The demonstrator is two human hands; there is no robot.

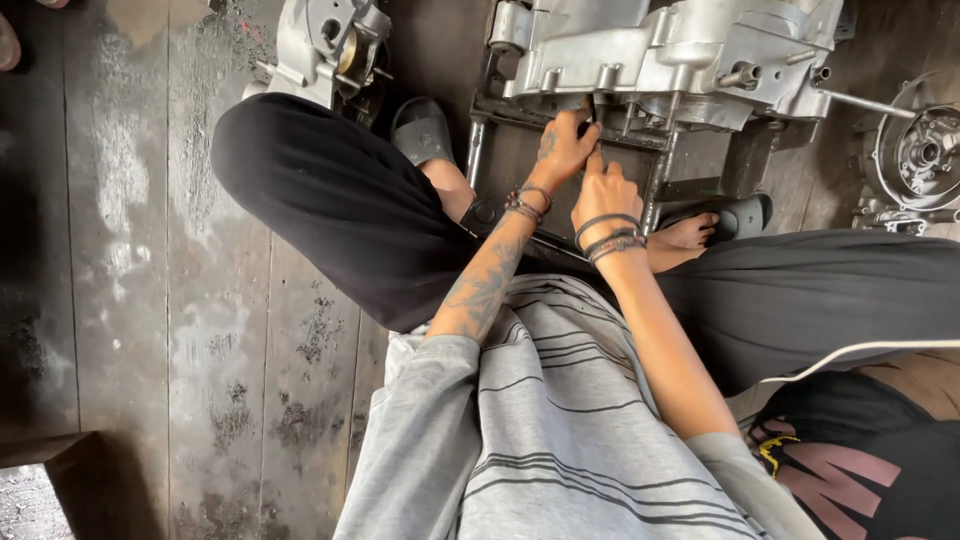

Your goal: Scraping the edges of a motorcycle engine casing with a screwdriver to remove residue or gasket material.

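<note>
1. Dark, oil-stained floorboards (200, 330) with pale worn streaks lie under everything; the person squats on them in black trousers and a grey striped shirt.
2. A silver cast-metal engine case (660, 60), lumpy with bosses and bolt holes, sits on a dark steel stand (690, 160) straight ahead of the knees.
3. At the lower edge of that case, the left hand (562, 150) presses its fingers against the rim; whether it pinches anything I cannot tell.
4. Just below it, the right hand (603, 190) is curled tight, seemingly around something small and hidden.
5. To my eye, greasy metal could let fingers slip, or get nipped between case and stand.
6. Black sandals (422, 128) flank the stand; left of the case sits another engine part (325, 45), right of it a round cover (920, 150).
</note>
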